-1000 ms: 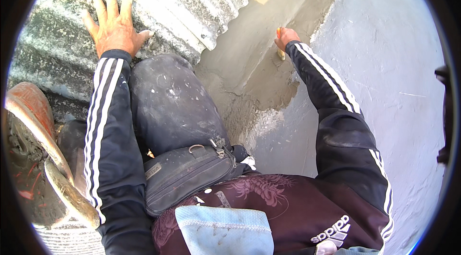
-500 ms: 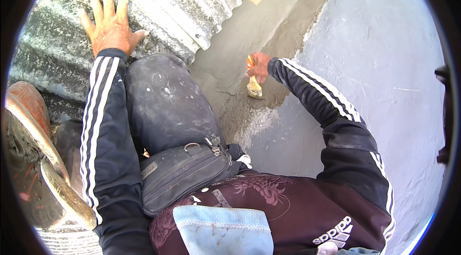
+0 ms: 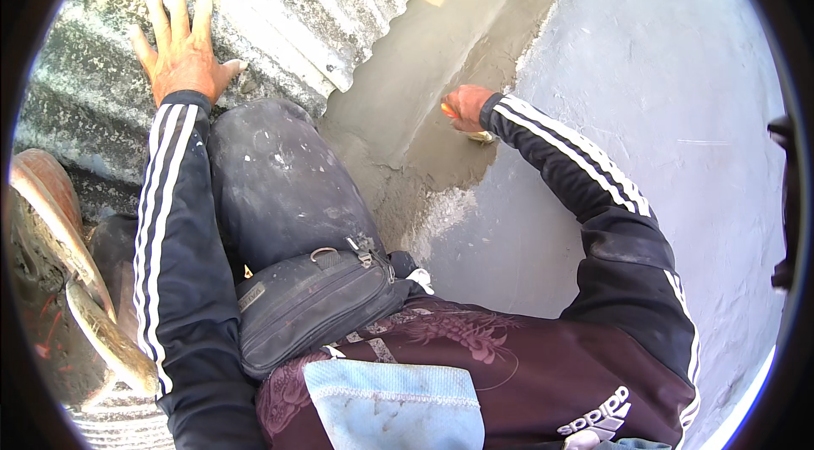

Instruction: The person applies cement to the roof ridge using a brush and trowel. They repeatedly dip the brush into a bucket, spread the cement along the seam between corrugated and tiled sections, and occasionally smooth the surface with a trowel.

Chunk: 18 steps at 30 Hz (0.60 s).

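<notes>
- Two bare hands worked well apart: the left hand (image 3: pixel 181 64) lay toward 10 o'clock from the middle of the view, the right hand (image 3: pixel 465 107) toward 1 o'clock.
- The left grip held nothing; its fingers were spread wide, palm down, on a whitish, black-mottled corrugated sheet (image 3: pixel 280 18) that filled the space from 10 to 12 o'clock.
- The right grip was closed around a small paintbrush (image 3: pixel 482 137) with an orange handle end and pale bristles. The brush sat between 1 and 2 o'clock, orange end toward the hand's 9 o'clock side, bristles showing below it. Whether the bristles touched anything could not be told.
- Beneath that hand ran a brownish-grey band of damp-looking mortar (image 3: pixel 434 163), reaching up toward 1 o'clock.
- A smooth, blue-grey flat surface (image 3: pixel 670 145) bordered the band and spread toward 3 o'clock.
- Both arms wore black sleeves with white stripes (image 3: pixel 560 158).
- A dark trouser leg flecked with white (image 3: pixel 284 179) rose toward 9 o'clock, just beside the left sleeve.
- A black zippered fabric waist bag (image 3: pixel 322 306) rested at 7 o'clock.
- A light-blue cloth piece with pale stitching (image 3: pixel 394 408) hung at 6 o'clock over a maroon patterned top (image 3: pixel 543 348).
- A mud-smeared, reddish-orange rounded object (image 3: pixel 49 179) stood at 9 o'clock, its full form unclear.
</notes>
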Available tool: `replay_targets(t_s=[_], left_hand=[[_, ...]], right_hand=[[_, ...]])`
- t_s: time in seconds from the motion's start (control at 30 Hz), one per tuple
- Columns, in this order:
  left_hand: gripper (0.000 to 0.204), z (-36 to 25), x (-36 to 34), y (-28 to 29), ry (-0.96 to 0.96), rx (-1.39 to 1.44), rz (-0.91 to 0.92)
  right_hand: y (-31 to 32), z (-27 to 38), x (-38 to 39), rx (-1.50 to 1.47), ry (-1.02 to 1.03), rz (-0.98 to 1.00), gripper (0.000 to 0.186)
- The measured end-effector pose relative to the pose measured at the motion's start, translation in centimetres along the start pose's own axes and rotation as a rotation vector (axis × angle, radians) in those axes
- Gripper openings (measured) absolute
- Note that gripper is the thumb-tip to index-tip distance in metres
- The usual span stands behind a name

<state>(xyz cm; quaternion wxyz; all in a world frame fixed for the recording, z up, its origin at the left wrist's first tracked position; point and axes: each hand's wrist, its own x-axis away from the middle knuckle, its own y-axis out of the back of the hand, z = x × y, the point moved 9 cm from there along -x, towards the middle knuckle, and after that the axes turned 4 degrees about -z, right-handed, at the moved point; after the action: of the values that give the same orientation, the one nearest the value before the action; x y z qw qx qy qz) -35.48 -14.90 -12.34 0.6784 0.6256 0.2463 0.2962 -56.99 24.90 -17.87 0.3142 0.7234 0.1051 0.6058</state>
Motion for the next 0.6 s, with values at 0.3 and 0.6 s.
replay_targets(t_s=[0.3,0.6], left_hand=[[0.112,0.0,0.5,0.9,-0.011,0.078,-0.045],[0.113,0.1,0.5,1.0,-0.009,0.051,-0.037]], right_hand=[[-3.4,1.8,2.0,-0.875,-0.348,0.393,0.028],[4.9,-10.9,0.9,0.138,-0.342,-0.461,0.028]])
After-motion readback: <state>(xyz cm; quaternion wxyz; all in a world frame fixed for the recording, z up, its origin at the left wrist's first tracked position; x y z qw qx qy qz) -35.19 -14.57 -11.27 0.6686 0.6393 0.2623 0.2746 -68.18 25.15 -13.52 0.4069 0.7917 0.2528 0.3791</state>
